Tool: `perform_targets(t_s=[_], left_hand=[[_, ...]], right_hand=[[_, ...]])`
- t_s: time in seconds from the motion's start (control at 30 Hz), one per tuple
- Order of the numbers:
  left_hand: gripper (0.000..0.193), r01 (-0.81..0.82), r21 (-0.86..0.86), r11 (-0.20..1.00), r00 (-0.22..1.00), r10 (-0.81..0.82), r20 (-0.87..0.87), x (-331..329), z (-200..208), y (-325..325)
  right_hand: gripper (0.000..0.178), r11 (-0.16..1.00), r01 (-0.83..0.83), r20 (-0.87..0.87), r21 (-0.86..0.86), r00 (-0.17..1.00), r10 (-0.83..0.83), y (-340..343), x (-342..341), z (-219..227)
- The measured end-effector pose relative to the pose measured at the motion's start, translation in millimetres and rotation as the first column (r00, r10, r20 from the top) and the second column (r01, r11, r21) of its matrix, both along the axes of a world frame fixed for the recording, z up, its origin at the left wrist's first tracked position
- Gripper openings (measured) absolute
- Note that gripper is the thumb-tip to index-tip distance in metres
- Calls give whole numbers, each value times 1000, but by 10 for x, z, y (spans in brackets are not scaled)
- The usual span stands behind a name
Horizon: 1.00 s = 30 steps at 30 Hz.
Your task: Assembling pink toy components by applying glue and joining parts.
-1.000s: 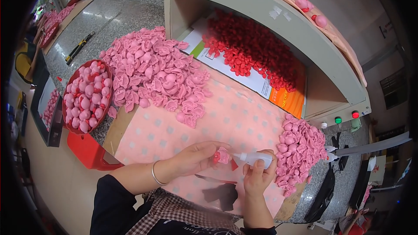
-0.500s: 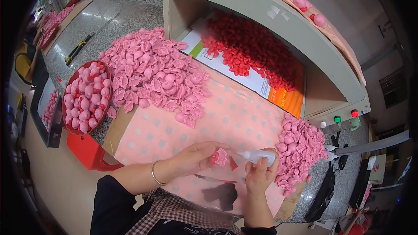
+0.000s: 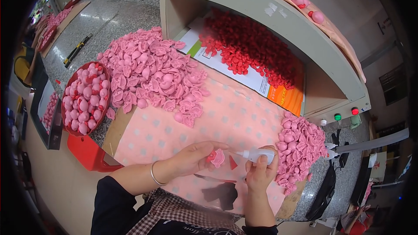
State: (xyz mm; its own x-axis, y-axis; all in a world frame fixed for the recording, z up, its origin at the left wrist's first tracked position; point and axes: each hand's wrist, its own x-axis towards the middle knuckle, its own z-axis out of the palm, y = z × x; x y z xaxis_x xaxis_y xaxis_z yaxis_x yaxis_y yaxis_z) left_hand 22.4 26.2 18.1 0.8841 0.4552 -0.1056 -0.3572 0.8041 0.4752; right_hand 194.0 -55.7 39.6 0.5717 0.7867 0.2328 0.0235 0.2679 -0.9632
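My left hand pinches a small pink plastic shell piece with a red plastic part against it, at the near middle of the cloth. Its open, ruffled side faces right. In my right hand lies a small white squeeze bottle, tilted almost flat, its thin nozzle pointing left toward the pink piece. The tip ends just short of or above that piece; whether it touches, I cannot tell. Between and below the hands lie a red scrap and a dark cloth-like piece.
A large heap of pink shells lies left, a smaller pink heap right. A red basket holds pink and red pieces. Red parts fill the grey cabinet. Pliers lie far left; a red stool stands below.
The pink piece has turned slightly and shifted a little left in my left hand. My right hand keeps the bottle in nearly the same place. The view has shifted slightly.
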Motion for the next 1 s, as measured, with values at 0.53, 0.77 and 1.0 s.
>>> perform_targets(t_s=[0.53, 0.77, 1.0], left_hand=[[48, -5, 41, 999, 1000, 6, -18, 43, 49, 41], [43, 2, 34, 999, 1000, -2, 17, 38, -17, 55], [38, -98, 582, 807, 967, 216, -136, 49, 43, 92]], right_hand=[[20, 998, -6, -365, -64, 931, -18, 26, 200, 195], [30, 972, -143, -230, -184, 968, 98, 179, 370, 494], [26, 946, -56, 384, -318, 905, 183, 672, 402, -34]])
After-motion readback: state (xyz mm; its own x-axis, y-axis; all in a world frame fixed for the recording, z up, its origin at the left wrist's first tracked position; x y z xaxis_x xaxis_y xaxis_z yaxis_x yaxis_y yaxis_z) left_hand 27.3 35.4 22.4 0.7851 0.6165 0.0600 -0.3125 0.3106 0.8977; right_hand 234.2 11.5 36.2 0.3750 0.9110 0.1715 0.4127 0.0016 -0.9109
